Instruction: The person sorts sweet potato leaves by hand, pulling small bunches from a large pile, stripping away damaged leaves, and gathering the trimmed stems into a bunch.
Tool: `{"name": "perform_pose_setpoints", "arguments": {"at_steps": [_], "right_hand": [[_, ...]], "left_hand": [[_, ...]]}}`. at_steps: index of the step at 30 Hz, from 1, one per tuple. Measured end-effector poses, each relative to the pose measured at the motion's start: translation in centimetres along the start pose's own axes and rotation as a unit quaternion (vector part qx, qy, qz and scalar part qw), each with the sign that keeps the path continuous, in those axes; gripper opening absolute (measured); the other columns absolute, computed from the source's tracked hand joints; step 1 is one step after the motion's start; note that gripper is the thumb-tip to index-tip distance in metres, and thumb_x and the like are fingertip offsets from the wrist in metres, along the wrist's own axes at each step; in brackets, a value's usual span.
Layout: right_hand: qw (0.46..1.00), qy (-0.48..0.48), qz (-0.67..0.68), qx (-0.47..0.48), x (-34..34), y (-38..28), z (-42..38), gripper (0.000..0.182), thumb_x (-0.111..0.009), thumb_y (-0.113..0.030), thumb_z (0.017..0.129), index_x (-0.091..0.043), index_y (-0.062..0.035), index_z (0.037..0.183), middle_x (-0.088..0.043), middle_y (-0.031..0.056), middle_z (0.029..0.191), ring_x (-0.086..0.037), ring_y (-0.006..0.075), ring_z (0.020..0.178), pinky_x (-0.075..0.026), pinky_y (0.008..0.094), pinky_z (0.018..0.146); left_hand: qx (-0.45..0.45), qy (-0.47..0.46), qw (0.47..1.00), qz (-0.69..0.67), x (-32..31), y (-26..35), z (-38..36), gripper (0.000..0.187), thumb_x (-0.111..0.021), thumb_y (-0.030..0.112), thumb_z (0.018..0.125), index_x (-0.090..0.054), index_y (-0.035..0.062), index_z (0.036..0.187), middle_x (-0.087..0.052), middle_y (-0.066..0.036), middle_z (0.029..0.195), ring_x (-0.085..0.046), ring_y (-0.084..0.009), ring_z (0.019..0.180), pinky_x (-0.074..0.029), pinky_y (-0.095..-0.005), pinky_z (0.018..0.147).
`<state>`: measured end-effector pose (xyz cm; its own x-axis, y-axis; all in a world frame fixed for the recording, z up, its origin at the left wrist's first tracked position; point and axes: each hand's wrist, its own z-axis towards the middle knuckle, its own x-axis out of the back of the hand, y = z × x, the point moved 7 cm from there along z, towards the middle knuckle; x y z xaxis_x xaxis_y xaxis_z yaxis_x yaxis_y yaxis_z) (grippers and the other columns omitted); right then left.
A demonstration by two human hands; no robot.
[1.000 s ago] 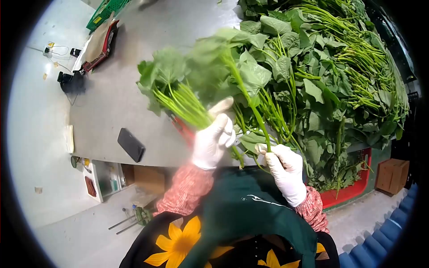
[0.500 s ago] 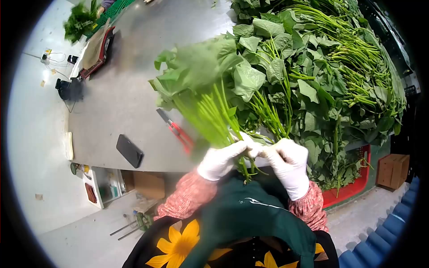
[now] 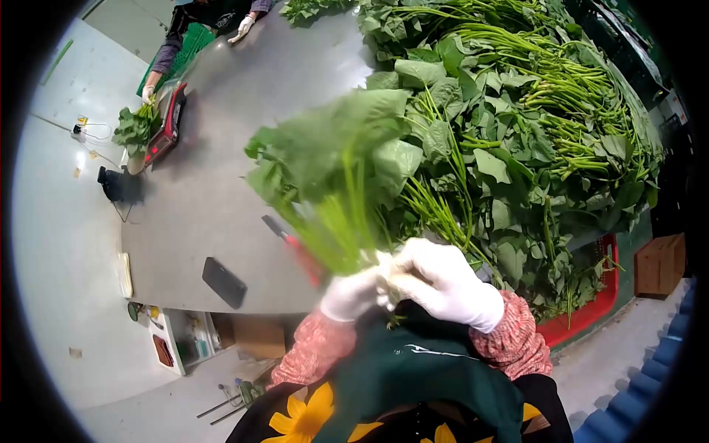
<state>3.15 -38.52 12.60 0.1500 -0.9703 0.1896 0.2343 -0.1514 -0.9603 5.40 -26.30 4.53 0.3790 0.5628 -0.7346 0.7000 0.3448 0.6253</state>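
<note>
Head camera: leafy greens [image 3: 347, 177] are gathered, their stems gripped by the closed fingers of the left hand [image 3: 350, 295] and right hand [image 3: 447, 286]; a large heap [image 3: 517, 111] seems left ungathered on the worktop [image 3: 229, 162].

Motion blur smeared the leafy bunch [image 3: 336, 166] above the fingers and softened the left hand [image 3: 351, 294]. The right hand [image 3: 443, 284] partly hid the stem ends. Left of the fingers, the red tool's handle [image 3: 301, 258] blurred. Far beyond them, up and left, the frame cut off a co-worker's head and torso [image 3: 214, 12].
</note>
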Motion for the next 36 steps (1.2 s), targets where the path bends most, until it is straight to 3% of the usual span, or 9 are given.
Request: {"name": "perform_pose_setpoints", "arguments": {"at_steps": [5,7,11,12,15,18,20,22,36], "right_hand": [[0.984,-0.093,-0.142,-0.059,1.3,3.2,-4.8,0.017,-0.072,-0.026,0.083,-0.070,-0.0106,0.089,-0.065,0.0069,0.081,-0.065,0.0280,0.072,-0.052,0.0342,0.065],[0.976,0.048,-0.211,-0.029,4.0,3.4,-5.3,0.013,-0.072,-0.021,0.083,-0.071,-0.0100,0.090,-0.065,0.0070,0.080,-0.065,0.0255,0.069,-0.052,0.0332,0.063],[0.941,0.215,-0.251,-0.073,6.9,5.1,-5.4,0.017,-0.072,-0.016,0.083,-0.068,-0.0060,0.096,-0.064,0.0094,0.082,-0.063,0.0251,0.067,-0.049,0.0316,0.058],[0.930,0.221,-0.286,-0.065,6.8,5.6,-5.1,0.021,-0.072,-0.016,0.082,-0.068,-0.0058,0.099,-0.063,0.0092,0.083,-0.062,0.0256,0.068,-0.050,0.0322,0.058],[0.844,0.162,-0.495,-0.131,4.7,8.7,-4.1,0.034,-0.070,-0.021,0.081,-0.062,-0.0074,0.111,-0.056,0.0107,0.090,-0.062,0.0285,0.068,-0.052,0.0369,0.060],[0.919,0.271,-0.285,-0.032,5.7,8.6,-4.6,0.015,-0.069,-0.011,0.082,-0.065,-0.0046,0.095,-0.063,0.0124,0.087,-0.063,0.0238,0.069,-0.050,0.0336,0.058],[0.937,0.240,-0.011,-0.252,6.4,9.2,-4.8,0.012,-0.063,-0.012,0.093,-0.065,-0.0006,0.098,-0.067,0.0065,0.090,-0.057,0.0068,0.063,-0.048,0.0250,0.058],[0.922,0.262,0.151,-0.242,6.9,7.9,-4.7,0.015,-0.060,-0.013,0.096,-0.063,-0.0005,0.103,-0.065,0.0035,0.090,-0.054,0.0042,0.061,-0.046,0.0206,0.056],[0.887,0.260,0.310,-0.223,5.6,10.4,-5.2,0.024,-0.063,-0.023,0.095,-0.063,-0.0019,0.106,-0.061,-0.0008,0.079,-0.049,0.0034,0.055,-0.038,0.0180,0.051]], "left_hand": [[-0.181,0.004,0.983,0.038,1.1,3.5,-0.6,0.016,-0.062,0.018,0.093,-0.057,0.0037,0.099,-0.046,-0.004,0.068,-0.047,-0.0166,0.057,-0.042,-0.0330,0.051],[-0.271,0.006,0.948,0.166,0.2,5.6,-1.0,0.025,-0.067,0.023,0.090,-0.057,0.0059,0.104,-0.044,-0.001,0.068,-0.046,-0.0152,0.059,-0.041,-0.0311,0.057],[-0.273,0.021,0.954,0.124,0.0,6.0,-1.2,0.037,-0.069,0.023,0.088,-0.056,0.0037,0.116,-0.043,0.003,0.065,-0.045,-0.0131,0.059,-0.038,-0.0306,0.058],[-0.249,0.006,0.966,0.066,0.4,5.5,-1.1,0.026,-0.068,0.017,0.087,-0.061,-0.0004,0.105,-0.059,-0.009,0.074,-0.051,-0.0156,0.061,-0.043,-0.0308,0.059],[-0.180,0.033,0.983,0.014,1.5,3.9,-0.8,0.014,-0.062,0.012,0.090,-0.065,-0.0011,0.087,-0.059,-0.010,0.066,-0.046,-0.0152,0.052,-0.040,-0.0292,0.052],[-0.182,0.079,0.980,0.001,2.3,3.7,-1.2,0.018,-0.063,0.017,0.093,-0.065,-0.0013,0.091,-0.052,-0.004,0.062,-0.044,-0.0143,0.051,-0.040,-0.0292,0.052],[-0.202,0.094,0.975,0.005,2.9,4.0,-1.4,0.018,-0.062,0.016,0.094,-0.064,-0.0014,0.093,-0.047,-0.002,0.060,-0.043,-0.0139,0.052,-0.040,-0.0298,0.053],[-0.214,0.096,0.972,0.016,2.9,4.4,-1.0,0.017,-0.061,0.017,0.094,-0.063,-0.0002,0.093,-0.041,0.001,0.059,-0.040,-0.0132,0.051,-0.038,-0.0303,0.052],[-0.162,0.126,0.978,0.024,3.0,2.8,0.1,0.019,-0.062,0.019,0.094,-0.062,0.0005,0.096,-0.036,0.003,0.060,-0.037,-0.0120,0.051,-0.038,-0.0303,0.052]]}}
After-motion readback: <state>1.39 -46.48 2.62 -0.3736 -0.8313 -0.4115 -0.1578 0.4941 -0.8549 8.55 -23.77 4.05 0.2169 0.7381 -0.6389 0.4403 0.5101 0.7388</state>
